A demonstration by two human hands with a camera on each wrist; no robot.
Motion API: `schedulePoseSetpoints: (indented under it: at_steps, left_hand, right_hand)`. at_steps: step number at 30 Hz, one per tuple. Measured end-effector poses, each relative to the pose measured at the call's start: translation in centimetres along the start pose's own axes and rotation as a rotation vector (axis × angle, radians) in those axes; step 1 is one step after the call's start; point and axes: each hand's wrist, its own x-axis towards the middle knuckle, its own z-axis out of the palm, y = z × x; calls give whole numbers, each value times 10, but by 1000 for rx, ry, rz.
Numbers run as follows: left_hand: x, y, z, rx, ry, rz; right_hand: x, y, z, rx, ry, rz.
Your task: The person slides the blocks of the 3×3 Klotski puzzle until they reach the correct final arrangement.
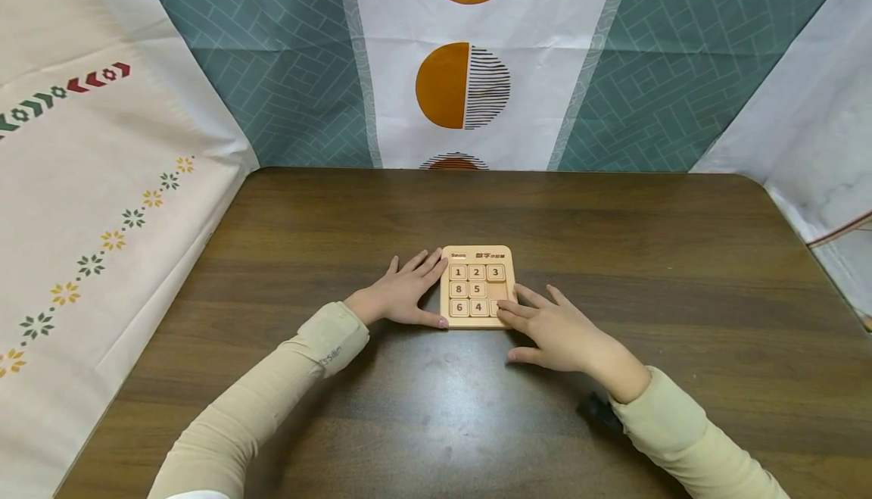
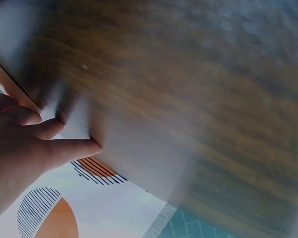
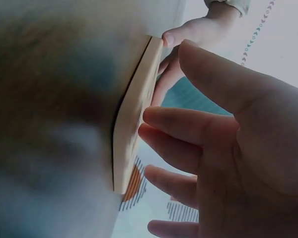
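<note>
A wooden number slide puzzle (image 1: 445, 287) lies flat on the table, its tiles reading 1, 2, 3 on top, then 8 and 5, then 6 and 4. The slot at the right of the middle row is bare. My left hand (image 1: 405, 294) is spread at the puzzle's left side, fingertips by the upper corner and thumb by the lower one. Index and middle fingertips of my right hand (image 1: 562, 332) touch the lower-right tile and hide its number. In the right wrist view the thumb stands apart from the frame (image 3: 134, 119).
The brown wooden table (image 1: 341, 211) surrounds the puzzle. A small black object (image 1: 599, 412) lies partly under the right wrist. Patterned cloth (image 1: 272, 67) hangs behind the far edge, and white cloth (image 1: 136, 272) lies along the left side.
</note>
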Motion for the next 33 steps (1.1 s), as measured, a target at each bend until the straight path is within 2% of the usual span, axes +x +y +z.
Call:
schedulePoseSetpoints:
  at_steps: [8, 24, 33]
  left_hand:
    - [0, 0, 0, -3, -1, 1]
    - [-1, 2, -1, -6, -14, -7]
    - [-1, 1, -1, -2, -14, -8]
  right_hand:
    - [2, 4, 4, -3, -3, 7]
    - [19, 16, 2, 22, -30, 47]
    - [14, 7, 1, 29, -24, 2]
